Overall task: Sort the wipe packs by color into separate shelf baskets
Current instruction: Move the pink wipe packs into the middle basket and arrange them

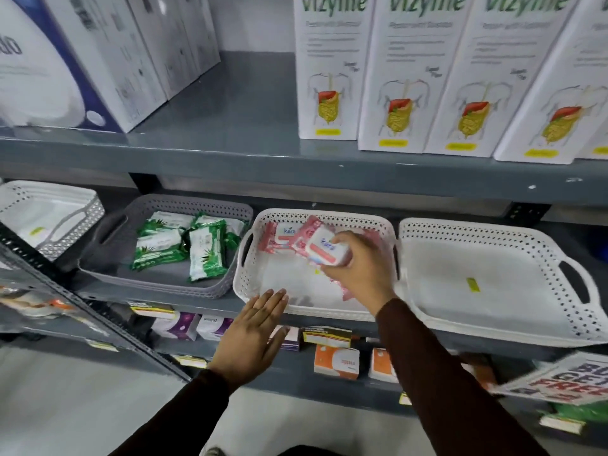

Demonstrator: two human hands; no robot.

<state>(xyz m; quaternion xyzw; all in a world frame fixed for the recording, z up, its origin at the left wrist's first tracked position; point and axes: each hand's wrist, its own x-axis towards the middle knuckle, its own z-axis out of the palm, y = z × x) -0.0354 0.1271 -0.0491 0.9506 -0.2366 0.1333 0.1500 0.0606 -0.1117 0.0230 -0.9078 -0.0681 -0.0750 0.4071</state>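
A grey basket [108,248] on the middle shelf holds several green wipe packs [184,245]. Beside it on the right, a white perforated basket [250,284] holds pink wipe packs [279,238] at its back. My right hand [358,268] is inside this white basket, shut on a pink and white wipe pack [325,250] above the others. My left hand [250,334] is open and flat, fingertips at the white basket's front rim. An empty white basket [493,274] stands further right.
Tall white Vizyme boxes [411,74] line the upper shelf on the right, white and blue boxes [82,60] on its left. A white basket [49,215] sits far left. Small medicine boxes [335,360] fill the lower shelf. A promotional sign [566,383] hangs lower right.
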